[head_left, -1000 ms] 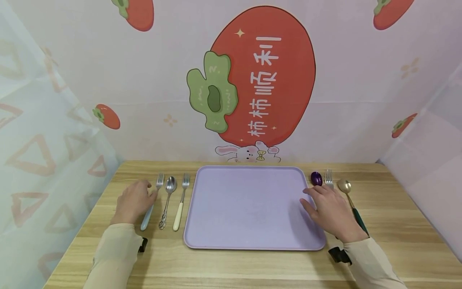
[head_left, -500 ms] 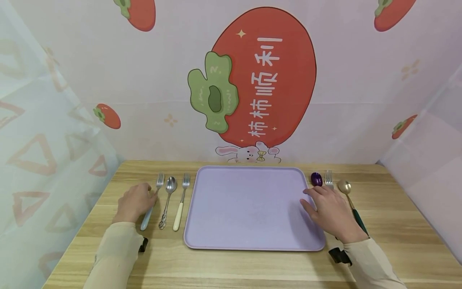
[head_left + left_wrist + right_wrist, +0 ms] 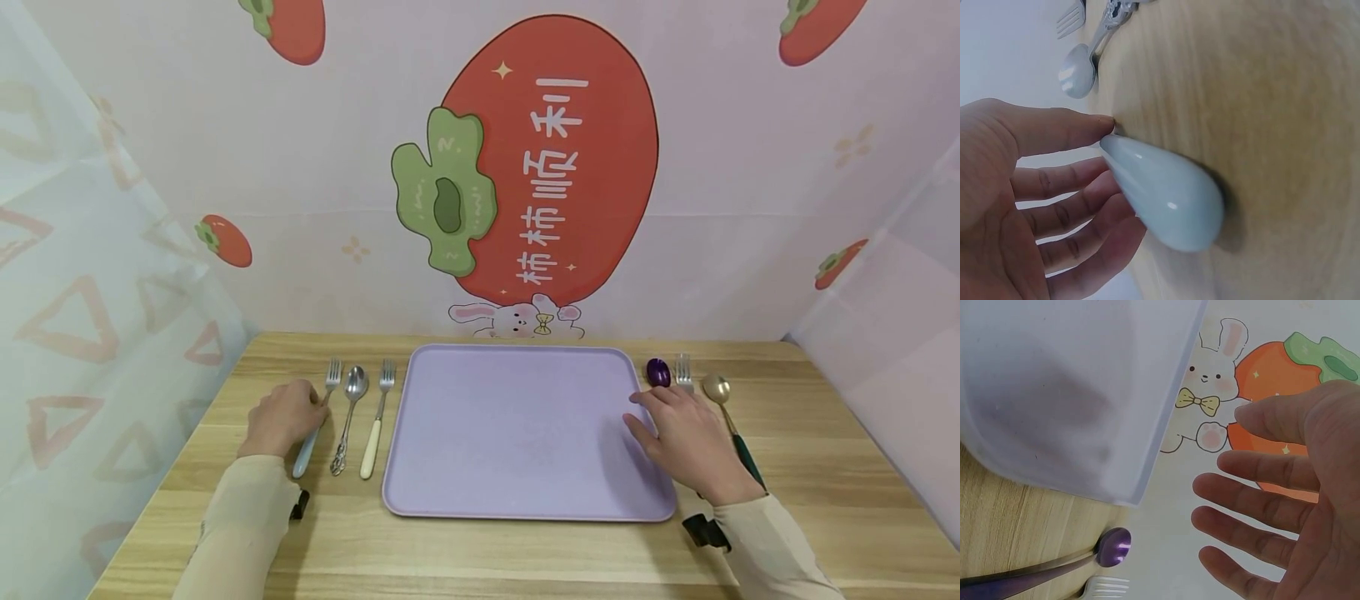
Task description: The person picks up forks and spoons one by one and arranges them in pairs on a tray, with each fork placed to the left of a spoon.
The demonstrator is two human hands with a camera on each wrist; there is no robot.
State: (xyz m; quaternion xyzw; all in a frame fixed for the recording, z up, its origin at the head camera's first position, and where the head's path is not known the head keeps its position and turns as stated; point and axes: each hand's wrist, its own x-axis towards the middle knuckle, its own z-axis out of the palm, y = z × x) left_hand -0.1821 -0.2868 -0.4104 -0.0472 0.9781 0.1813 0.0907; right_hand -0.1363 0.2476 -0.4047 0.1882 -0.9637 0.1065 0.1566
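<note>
My left hand (image 3: 279,419) is at the far-left fork with a light blue handle (image 3: 1175,200). Thumb and fingers pinch it at the narrow end of the handle, and it still lies on the table. To its right lie a silver spoon with an ornate handle (image 3: 356,384) and a fork with a cream handle (image 3: 371,446). My right hand (image 3: 686,437) hovers with spread fingers over the right edge of the lilac tray (image 3: 517,433), holding nothing. Partly hidden behind it are a purple spoon (image 3: 658,372), a fork (image 3: 683,372) and a gold spoon with a green handle (image 3: 717,387).
The tray lies in the middle of the wooden table (image 3: 480,558), between the two groups of cutlery. A printed cloth (image 3: 322,275) hangs behind the table's back edge, and more cloth stands along both sides.
My left thumb and fingers have closed in on the blue-handled fork, the hand shifting slightly. My right hand has stayed where it was.
</note>
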